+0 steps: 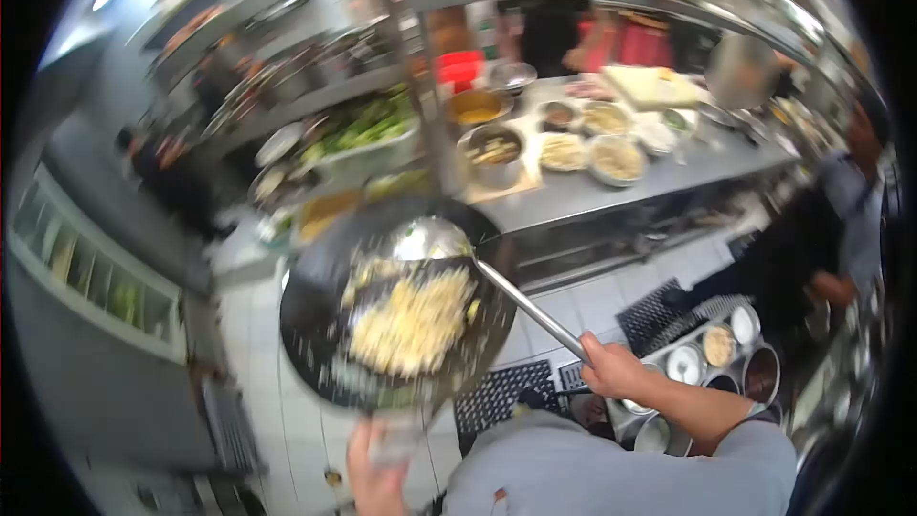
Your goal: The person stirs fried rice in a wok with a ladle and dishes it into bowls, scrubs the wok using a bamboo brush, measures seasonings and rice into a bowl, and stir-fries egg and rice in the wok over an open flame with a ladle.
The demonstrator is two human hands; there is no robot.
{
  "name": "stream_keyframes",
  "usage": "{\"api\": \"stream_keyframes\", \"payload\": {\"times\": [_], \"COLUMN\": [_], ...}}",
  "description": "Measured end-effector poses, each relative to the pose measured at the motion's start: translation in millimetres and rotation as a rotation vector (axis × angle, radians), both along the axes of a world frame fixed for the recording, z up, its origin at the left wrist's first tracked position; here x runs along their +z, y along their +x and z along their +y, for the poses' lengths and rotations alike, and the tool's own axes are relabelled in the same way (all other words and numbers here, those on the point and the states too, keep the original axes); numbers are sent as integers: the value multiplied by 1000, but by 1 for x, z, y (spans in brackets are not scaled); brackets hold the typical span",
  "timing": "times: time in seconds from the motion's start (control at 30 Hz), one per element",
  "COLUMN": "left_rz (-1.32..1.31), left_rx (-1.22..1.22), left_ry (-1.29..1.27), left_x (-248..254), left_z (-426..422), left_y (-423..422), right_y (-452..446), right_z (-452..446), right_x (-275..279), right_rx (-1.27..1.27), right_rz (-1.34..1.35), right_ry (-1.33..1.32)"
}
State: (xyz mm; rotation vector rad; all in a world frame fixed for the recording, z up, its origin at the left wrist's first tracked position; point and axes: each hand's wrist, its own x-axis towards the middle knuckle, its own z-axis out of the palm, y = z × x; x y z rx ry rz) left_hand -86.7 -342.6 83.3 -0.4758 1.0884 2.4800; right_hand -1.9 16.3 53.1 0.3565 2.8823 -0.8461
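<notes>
A large dark wok (pixel 306 325) hangs tilted in front of me, over the tiled floor. Pale yellow food, perhaps fried rice or noodles (pixel 411 325), lies in it, blurred by motion. My left hand (pixel 377 468) is closed at the wok's near edge, around what looks like its handle with a light cloth; blur hides the details. My right hand (pixel 616 368) is wrapped around the long metal handle of a ladle (pixel 535 311). The ladle's bowl rests inside the wok, at the far side of the food.
A steel counter (pixel 611 196) beyond the wok bears several bowls of ingredients and a pale cutting board (pixel 650 88). Greens (pixel 363 129) fill a tub at the left. Seasoning containers (pixel 718 346) stand at my right. Other people are at the right (pixel 802 229) and far left (pixel 172 172).
</notes>
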Motion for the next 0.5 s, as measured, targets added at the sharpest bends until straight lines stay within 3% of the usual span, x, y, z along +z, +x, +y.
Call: {"api": "stream_keyframes", "payload": {"times": [0.03, 0.07, 0.1, 0.17, 0.2, 0.23, 0.3, 0.37, 0.4, 0.5], "left_rz": [109, 466, 420, 245, 171, 177, 65, 50, 73, 130], "left_rx": [-31, 181, 229, -19, -161, -141, 231, -27, -89, -132], "left_ry": [-59, -797, -804, -264, 10, 19, 44, 92, 50, 72], "left_x": [-17, -108, -111, -88, -73, -59, -32, -72, -45, -46], "left_z": [4, -3, -19, -21, -14, -12, -9, -32, -23, -20], "left_y": [-24, -69, -43, -52, -59, -34, 14, -17, -39, -52], "right_y": [-20, -23, -18, -37, -18, 2, 17, -3, -15, -36], "right_z": [-29, -49, -57, -51, -51, -40, -31, -50, -60, -60], "right_x": [8, 13, 16, 37, 67, 61, 50, 67, 84, 115], "right_rx": [80, 139, 195, 180, 92, 118, 118, -102, -120, -149], "right_rz": [1, -12, -42, 131, 4, 109, 156, -7, -29, -46], "right_ry": [-108, -206, -198, -148, -142, -194, -289, -604, -795, -832]}}
